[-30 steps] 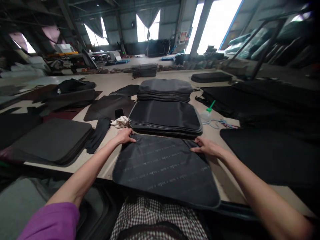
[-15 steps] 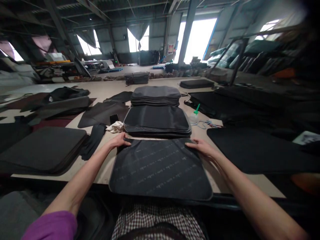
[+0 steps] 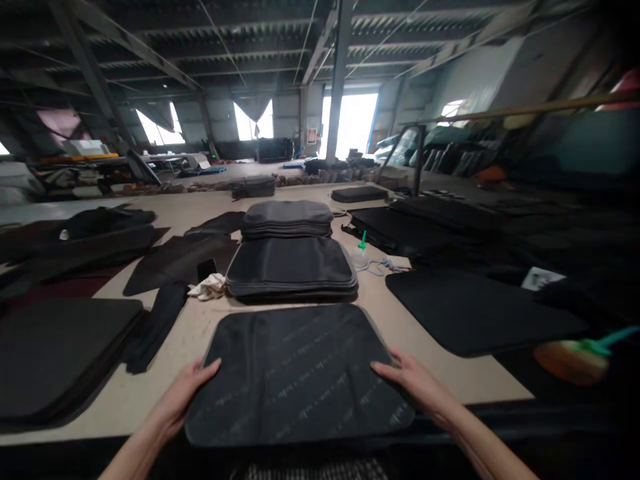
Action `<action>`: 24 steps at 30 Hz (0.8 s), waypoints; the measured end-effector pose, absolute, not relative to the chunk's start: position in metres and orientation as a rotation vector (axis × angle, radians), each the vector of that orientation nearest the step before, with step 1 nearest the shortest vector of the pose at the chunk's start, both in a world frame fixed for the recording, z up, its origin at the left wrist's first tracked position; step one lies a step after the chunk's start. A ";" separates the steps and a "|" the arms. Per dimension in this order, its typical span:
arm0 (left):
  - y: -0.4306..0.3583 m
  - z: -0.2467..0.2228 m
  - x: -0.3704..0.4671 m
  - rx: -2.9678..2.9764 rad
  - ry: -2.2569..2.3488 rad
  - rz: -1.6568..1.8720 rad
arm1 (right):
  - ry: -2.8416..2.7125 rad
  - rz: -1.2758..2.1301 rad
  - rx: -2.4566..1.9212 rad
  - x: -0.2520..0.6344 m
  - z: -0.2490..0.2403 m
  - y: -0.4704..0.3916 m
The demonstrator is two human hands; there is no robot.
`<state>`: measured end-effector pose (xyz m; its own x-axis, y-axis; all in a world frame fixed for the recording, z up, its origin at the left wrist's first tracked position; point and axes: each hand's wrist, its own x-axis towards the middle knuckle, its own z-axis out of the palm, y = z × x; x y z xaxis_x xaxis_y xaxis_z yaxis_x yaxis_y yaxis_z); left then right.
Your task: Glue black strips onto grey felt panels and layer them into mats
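A black mat (image 3: 295, 380) with rounded corners and rows of pale printed marks lies in front of me, its near side at the table's front edge. My left hand (image 3: 187, 390) grips its left side, thumb on top and the other fingers hidden beneath. On the opposite side, my right hand (image 3: 403, 377) holds the mat's edge the same way. Just beyond it sits a stack of similar dark mats (image 3: 293, 267), and behind that rises another stack of mats (image 3: 287, 217).
A white rag (image 3: 209, 287) and a dark phone (image 3: 206, 269) are left of the stacks. To the right stand a green-tipped bottle (image 3: 361, 252) and a blue cord (image 3: 383, 265). Dark sheets (image 3: 65, 353) pile up at left; a large black panel (image 3: 475, 310) lies right.
Both hands have slid from the mat's far corners down to its left and right sides. The view has tilted up and turned to the right.
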<state>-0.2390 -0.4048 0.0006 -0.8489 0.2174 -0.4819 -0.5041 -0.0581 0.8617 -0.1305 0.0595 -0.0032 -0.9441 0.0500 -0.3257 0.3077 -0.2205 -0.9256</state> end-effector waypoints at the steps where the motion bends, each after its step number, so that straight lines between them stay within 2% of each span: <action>1: -0.404 -0.001 -0.231 -0.356 1.707 1.988 | 1.879 -2.304 0.425 -0.128 -0.004 0.056; 8: -0.399 0.026 -0.210 -0.369 1.683 2.094 | 2.046 -2.304 0.366 -0.109 0.023 0.045; 15: -0.398 0.091 -0.203 -0.444 1.644 2.098 | 1.948 -2.342 0.773 -0.073 0.064 0.054; 19: -0.390 0.119 -0.241 -0.321 1.715 2.141 | 1.915 -2.386 0.788 -0.099 0.085 0.074; 24: -0.366 0.137 -0.336 0.142 1.936 2.148 | 2.190 -2.487 0.348 -0.193 0.116 0.089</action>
